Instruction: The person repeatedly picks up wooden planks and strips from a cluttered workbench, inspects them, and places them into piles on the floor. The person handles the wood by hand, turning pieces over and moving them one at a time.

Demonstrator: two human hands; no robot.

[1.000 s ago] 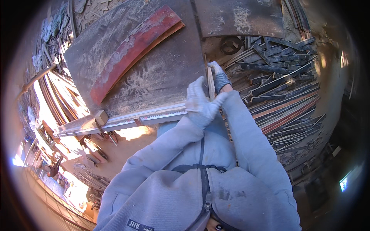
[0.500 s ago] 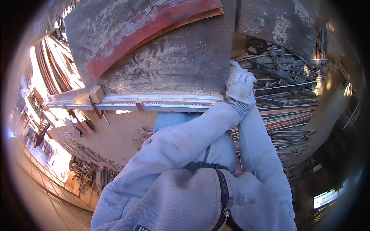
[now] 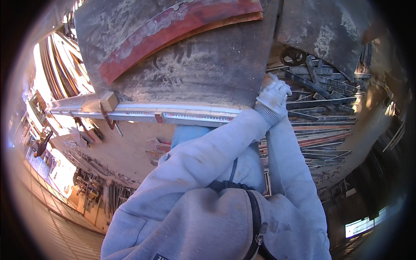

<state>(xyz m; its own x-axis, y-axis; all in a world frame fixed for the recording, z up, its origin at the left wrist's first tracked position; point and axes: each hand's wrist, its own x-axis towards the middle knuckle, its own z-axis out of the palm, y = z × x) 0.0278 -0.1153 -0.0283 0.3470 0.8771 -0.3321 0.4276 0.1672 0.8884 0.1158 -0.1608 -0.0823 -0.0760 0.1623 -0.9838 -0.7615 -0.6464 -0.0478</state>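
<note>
My left hand (image 3: pixel 274 96), in a pale work glove, has crossed over to the right. It is at the near right corner of a dark, dusty tabletop (image 3: pixel 208 78), its fingers curled. What they close around is hidden. My right forearm (image 3: pixel 288 151) reaches up beneath the left wrist, and the left hand covers my right hand. A metal rail with a measuring scale (image 3: pixel 190 115) runs along the table's near edge, ending beside the left cuff. A curved red-faced board (image 3: pixel 177 34) lies on the table.
A wooden block (image 3: pixel 109 101) and a rusty clamp (image 3: pixel 107 117) sit on the rail's left part. Stacked wood strips (image 3: pixel 320 132) and dark offcuts (image 3: pixel 323 93) lie on the floor at right, near a handwheel (image 3: pixel 294 56). Long boards (image 3: pixel 65 69) stand at far left.
The view has shifted slightly, so the table sits a little further right. The left glove's fingers have turned and curled a bit more; both arms stay crossed at the same corner.
</note>
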